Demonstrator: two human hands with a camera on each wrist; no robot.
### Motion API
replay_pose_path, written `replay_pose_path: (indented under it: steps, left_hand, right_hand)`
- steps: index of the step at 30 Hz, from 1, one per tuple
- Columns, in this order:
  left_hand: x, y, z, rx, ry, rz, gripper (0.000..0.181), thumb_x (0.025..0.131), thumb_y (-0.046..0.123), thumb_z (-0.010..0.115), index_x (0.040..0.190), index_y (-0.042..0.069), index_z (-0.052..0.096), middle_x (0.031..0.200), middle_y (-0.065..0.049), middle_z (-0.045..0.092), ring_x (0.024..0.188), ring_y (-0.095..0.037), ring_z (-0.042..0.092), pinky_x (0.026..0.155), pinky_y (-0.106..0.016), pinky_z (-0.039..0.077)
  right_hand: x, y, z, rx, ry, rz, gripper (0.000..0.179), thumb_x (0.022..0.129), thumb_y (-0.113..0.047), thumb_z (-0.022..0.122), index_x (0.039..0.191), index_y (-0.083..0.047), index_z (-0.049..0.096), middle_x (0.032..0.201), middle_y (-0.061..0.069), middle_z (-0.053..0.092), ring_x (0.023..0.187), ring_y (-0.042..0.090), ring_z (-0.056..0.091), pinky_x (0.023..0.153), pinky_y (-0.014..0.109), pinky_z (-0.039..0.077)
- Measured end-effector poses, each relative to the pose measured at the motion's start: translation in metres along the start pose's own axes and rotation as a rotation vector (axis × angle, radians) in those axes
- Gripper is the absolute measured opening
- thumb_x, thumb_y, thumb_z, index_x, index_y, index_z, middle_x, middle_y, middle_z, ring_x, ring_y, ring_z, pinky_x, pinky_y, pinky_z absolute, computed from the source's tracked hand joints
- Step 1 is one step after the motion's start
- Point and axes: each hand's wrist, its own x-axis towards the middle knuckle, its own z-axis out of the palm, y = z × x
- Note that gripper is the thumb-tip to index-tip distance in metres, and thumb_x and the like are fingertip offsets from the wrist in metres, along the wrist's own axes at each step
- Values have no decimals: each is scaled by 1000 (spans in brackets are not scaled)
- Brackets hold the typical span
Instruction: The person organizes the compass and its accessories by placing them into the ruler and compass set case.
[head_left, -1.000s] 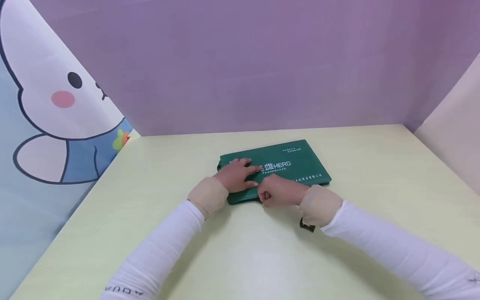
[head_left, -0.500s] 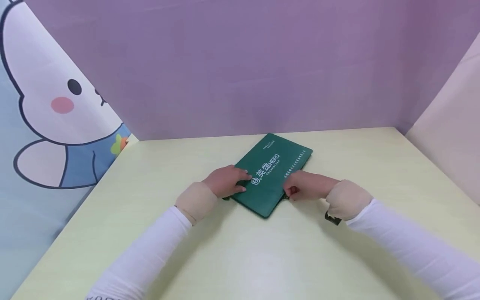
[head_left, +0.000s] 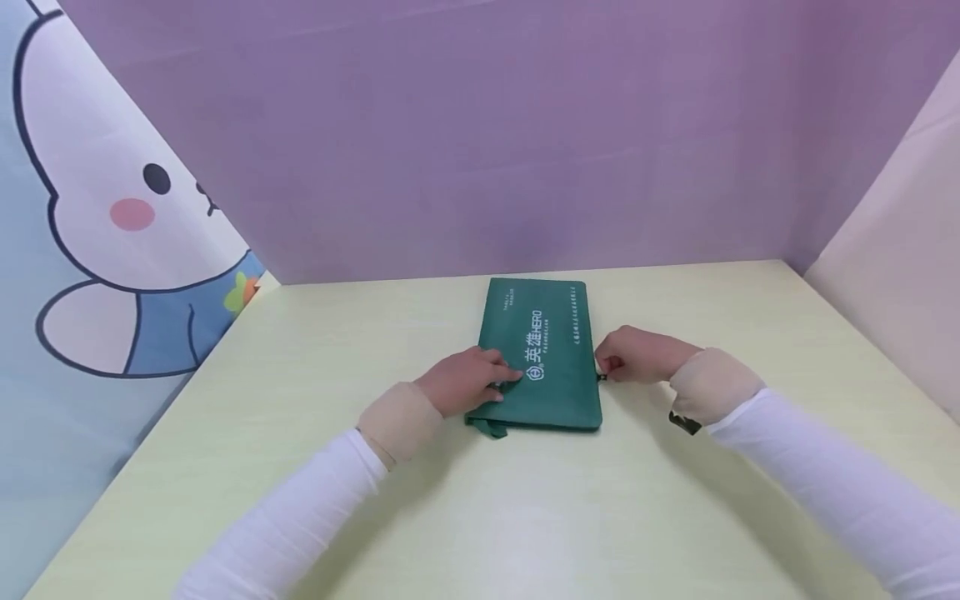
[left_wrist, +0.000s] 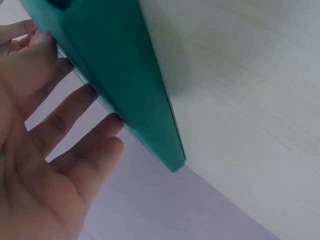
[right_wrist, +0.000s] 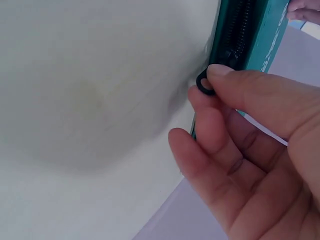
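A green zip pouch (head_left: 558, 396) with white "HERO" lettering lies flat on the table, its long sides running away from me. My left hand (head_left: 461, 382) rests on its left part with fingers extended; in the left wrist view the fingertips touch the edge of the pouch (left_wrist: 117, 65). At the right side, my right hand (head_left: 637, 354) pinches a black ring-shaped zipper pull (right_wrist: 204, 84) between thumb and index finger. The black zipper (right_wrist: 239, 27) runs along that side and looks closed where it shows. A short green strap (head_left: 489, 428) sticks out at the near left corner.
The pale table (head_left: 480, 517) extends around the pouch. A purple backdrop (head_left: 510, 142) stands behind it, with a cartoon-printed sheet (head_left: 97, 250) on the left and a pale sheet (head_left: 900, 225) on the right.
The pouch has turned counterclockwise from lying crosswise to lengthwise. My right hand has moved right, along with the pouch's zipper side; my left hand stays on the pouch's left part.
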Motion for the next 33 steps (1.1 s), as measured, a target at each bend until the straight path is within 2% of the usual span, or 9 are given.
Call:
replay_pose_path:
  steps: [4, 9, 11, 15, 17, 20, 25, 29, 33]
  left_hand:
    - [9, -2, 3, 17, -3, 0, 40, 86, 22, 68, 125, 19, 62, 102, -2, 57, 91, -17, 51, 82, -26, 44]
    - [19, -3, 0, -37, -9, -5, 38, 85, 21, 69, 122, 20, 64, 103, -3, 55, 91, -17, 47, 82, -27, 42]
    - [20, -1, -2, -37, -19, -15, 38, 85, 21, 69, 122, 20, 64, 109, -4, 55, 98, -19, 47, 86, -28, 43]
    - [23, 5, -5, 32, -65, -29, 37, 87, 21, 67, 123, 19, 62, 129, -6, 52, 120, -23, 44, 99, -29, 41]
    - [26, 8, -7, 53, -94, -31, 35, 88, 22, 65, 123, 17, 60, 135, -5, 49, 126, -22, 43, 102, -30, 39]
    - [29, 10, -8, 46, -139, -30, 33, 91, 24, 62, 122, 14, 56, 133, -4, 49, 121, -19, 48, 101, -28, 40]
    - [32, 10, -9, 35, -146, -38, 42, 90, 28, 63, 128, 15, 53, 128, -3, 52, 114, -17, 52, 98, -29, 42]
    - [35, 8, -8, 54, -148, -45, 54, 88, 30, 65, 138, 18, 48, 129, -3, 51, 115, -18, 51, 99, -30, 41]
    - [38, 9, -8, 66, -152, -44, 54, 88, 30, 65, 138, 19, 49, 126, -3, 52, 113, -17, 51, 98, -29, 42]
  right_hand:
    - [0, 5, 2, -25, 35, 4, 29, 75, 14, 59, 59, -8, 48, 58, -7, 37, 59, 8, 38, 56, 23, 33]
    - [-2, 14, 3, -37, 68, 28, 29, 74, 13, 60, 59, -9, 48, 58, -7, 37, 57, 9, 38, 56, 23, 33]
    - [-2, 17, 5, -28, 78, 33, 29, 74, 12, 62, 60, -9, 49, 58, -7, 39, 57, 8, 38, 57, 23, 34]
    - [-3, 16, 8, -9, 105, 12, 27, 73, 14, 63, 61, -7, 51, 58, -7, 42, 58, 8, 39, 57, 23, 35]
    - [-2, 14, 9, -12, 117, 14, 27, 72, 15, 61, 60, -7, 50, 58, -6, 41, 58, 8, 39, 57, 23, 34]
    - [-2, 9, 12, -39, 132, 47, 28, 73, 15, 59, 59, -7, 48, 58, -6, 38, 57, 9, 38, 56, 23, 32]
    - [-1, 1, 14, -74, 142, 121, 28, 77, 11, 61, 60, -9, 51, 58, -5, 37, 57, 11, 39, 56, 24, 33]
    - [-3, -2, 15, -85, 164, 125, 26, 78, 10, 64, 61, -7, 53, 58, -4, 41, 57, 11, 40, 56, 24, 34]
    - [-9, -4, 15, -86, 180, 118, 26, 79, 9, 64, 62, -7, 53, 58, -4, 40, 57, 11, 38, 56, 24, 34]
